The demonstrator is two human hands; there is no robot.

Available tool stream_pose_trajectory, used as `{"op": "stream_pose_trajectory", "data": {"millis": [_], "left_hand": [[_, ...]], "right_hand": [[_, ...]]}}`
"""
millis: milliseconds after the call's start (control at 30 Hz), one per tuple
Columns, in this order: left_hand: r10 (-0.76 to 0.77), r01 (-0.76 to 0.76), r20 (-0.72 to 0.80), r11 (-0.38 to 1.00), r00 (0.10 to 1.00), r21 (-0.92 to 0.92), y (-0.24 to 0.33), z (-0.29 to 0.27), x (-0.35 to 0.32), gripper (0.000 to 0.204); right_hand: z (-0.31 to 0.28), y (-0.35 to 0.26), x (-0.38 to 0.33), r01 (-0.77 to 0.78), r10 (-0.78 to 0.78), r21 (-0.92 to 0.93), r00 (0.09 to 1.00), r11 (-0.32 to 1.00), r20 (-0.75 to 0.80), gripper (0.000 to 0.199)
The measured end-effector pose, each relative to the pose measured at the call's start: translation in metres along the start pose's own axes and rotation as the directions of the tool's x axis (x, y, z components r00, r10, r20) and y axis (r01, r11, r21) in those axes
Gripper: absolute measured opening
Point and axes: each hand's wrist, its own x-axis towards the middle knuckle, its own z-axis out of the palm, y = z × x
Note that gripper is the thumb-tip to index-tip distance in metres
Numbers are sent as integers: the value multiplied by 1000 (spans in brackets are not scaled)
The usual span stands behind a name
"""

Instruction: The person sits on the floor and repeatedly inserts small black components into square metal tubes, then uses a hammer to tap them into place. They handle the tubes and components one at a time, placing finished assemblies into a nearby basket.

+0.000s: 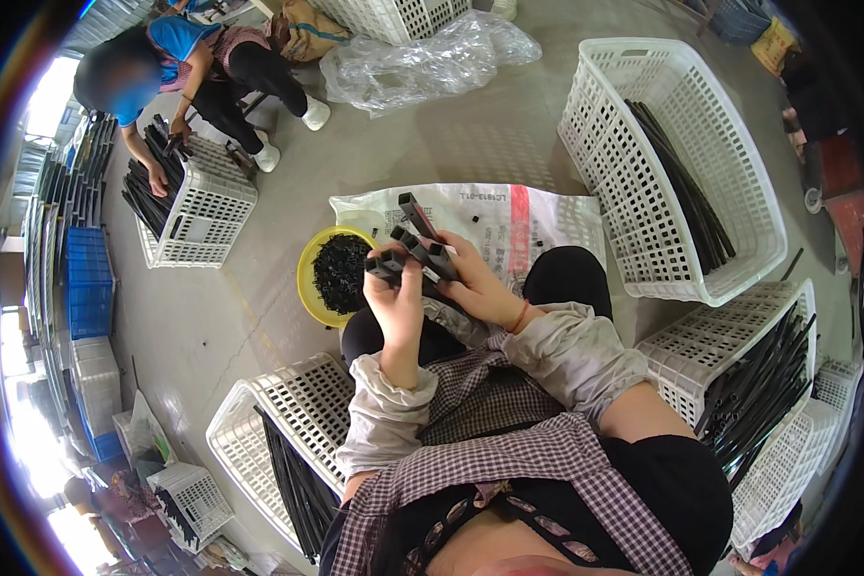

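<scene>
Above my lap, my left hand (395, 309) and my right hand (480, 286) are closed around a small bundle of black square tubes (420, 217). The tube ends point away from me, and one sticks out farther than the others. My left fingers wrap the left side of the bundle, with the thumb up against the tubes. My right hand grips it from the right. Just left of the bundle, a yellow basin (306, 279) on the floor holds many small black plastic pieces (341, 269). A white woven sack (566, 219) lies flat beyond my hands, with a few loose black pieces on it.
White perforated crates with long black tubes stand at my left (245, 422), my right (677, 360) and the far right (610, 173). At the upper left, a seated person (197, 72) handles tubes over another crate (206, 216). Clear plastic sheeting (403, 72) lies at the back.
</scene>
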Motion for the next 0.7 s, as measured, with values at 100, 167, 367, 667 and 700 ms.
{"op": "stream_pose_trajectory", "data": {"millis": [100, 167, 367, 667, 700], "left_hand": [[-80, 89, 57, 981, 995, -171, 5, -2, -2, 21], [-105, 121, 93, 975, 990, -187, 16, 3, -4, 24], [-76, 86, 127, 994, 989, -75, 13, -6, -1, 34], [20, -40, 195, 994, 981, 101, 14, -26, 6, 34], [27, -42, 211, 997, 977, 68, 13, -27, 6, 34]], "right_hand": [[3, -2, 0, 37, -38, -90, 999, 995, -13, 66], [3, -4, -1, 44, -46, -130, 999, 991, -9, 67], [0, -8, -2, 51, -49, -177, 999, 983, 15, 67], [5, 4, -6, -144, 151, 252, 988, 957, -11, 46], [6, 6, -6, -172, 182, 294, 983, 940, -6, 42]]}}
